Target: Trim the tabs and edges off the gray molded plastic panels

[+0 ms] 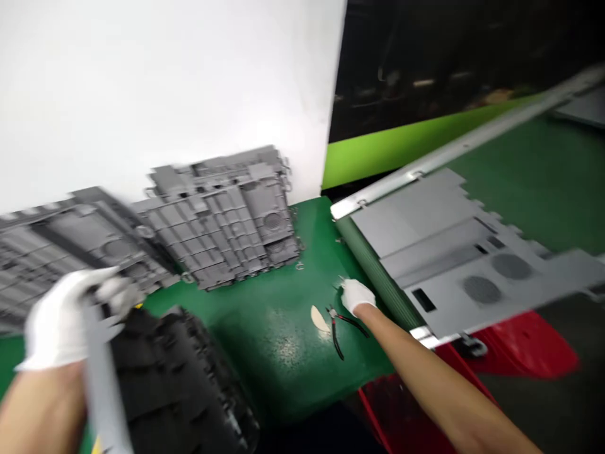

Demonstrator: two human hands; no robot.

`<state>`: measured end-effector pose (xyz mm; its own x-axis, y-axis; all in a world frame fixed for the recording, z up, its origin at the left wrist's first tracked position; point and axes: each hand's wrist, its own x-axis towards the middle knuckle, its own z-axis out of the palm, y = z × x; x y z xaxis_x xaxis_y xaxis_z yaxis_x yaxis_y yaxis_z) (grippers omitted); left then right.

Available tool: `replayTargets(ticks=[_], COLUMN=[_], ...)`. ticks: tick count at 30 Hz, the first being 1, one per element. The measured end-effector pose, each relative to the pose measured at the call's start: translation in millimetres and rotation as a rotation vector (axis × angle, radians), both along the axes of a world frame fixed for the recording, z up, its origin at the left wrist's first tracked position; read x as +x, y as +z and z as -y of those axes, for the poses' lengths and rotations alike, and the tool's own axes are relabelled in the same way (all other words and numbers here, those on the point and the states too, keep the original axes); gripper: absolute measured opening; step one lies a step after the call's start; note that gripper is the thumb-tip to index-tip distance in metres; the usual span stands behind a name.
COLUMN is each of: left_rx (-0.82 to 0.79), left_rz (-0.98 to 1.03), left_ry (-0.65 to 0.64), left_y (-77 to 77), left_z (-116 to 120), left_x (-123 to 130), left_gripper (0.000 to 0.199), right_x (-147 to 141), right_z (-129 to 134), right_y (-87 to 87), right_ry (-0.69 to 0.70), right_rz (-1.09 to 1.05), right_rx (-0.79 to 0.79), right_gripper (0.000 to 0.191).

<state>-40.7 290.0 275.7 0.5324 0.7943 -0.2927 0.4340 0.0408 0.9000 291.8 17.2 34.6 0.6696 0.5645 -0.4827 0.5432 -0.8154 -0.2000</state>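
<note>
No readable writing. Left hand (59,325), gloved, fingers closed around a grey plastic strip (104,384) at 8 o'clock. Right hand (357,295) fingers curled, whether gripping can't tell, touching green tabletop (278,302) beside black pliers (343,328).

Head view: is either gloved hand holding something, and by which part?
The left hand grips a blurred grey plastic strip near its upper end. The right hand reaches toward the red-handled cutters on the green table; it holds nothing visible.
</note>
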Motion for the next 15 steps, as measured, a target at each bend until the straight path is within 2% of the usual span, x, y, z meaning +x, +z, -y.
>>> replayTargets(ticks=[3,5,6,7,9,10,12,13,15], left_rx=[-0.145,-0.22,-0.214,-0.2,-0.211,-0.234,-0.275,-0.281,-0.276], left_rz=[0.286,0.438,0.47,0.488,0.492,0.484,0.483,0.498,0.54], left_ry=[0.29,0.376,0.396,0.42,0.444,0.442,0.423,0.415,0.405], left_y=[7.7,3.7,1.1,-1.2,-4.3,-5.2,-7.1,-8.5,-12.3], left_z=[13,16,16,16,15,14,12,11,8], left_x=[-15,-15,-15,-15,-19,-22,-29,-33,-39], left_gripper=[0.039,0.038,0.037,0.037,0.036,0.036,0.036,0.036,0.037], right_x=[-17,-38,-53,-70,-110,-131,-170,-186,-211], right_z=[-5,-11,-14,-16,-17,-16,-12,-10,-4], right_y=[27.4,60.3,82.0,106.8,161.0,187.5,232.3,248.6,268.3], right_ry=[0.088,0.152,0.201,0.228,0.379,0.449,0.577,0.637,0.683], right_rz=[-0.042,-0.076,-0.112,-0.212,-0.427,-0.509,-0.621,-0.632,-0.52], right_rx=[0.057,0.119,0.182,0.314,0.503,0.545,0.52,0.487,0.418], right_gripper=[0.033,0.039,0.047,0.055,0.057,0.056,0.055,0.054,0.046])
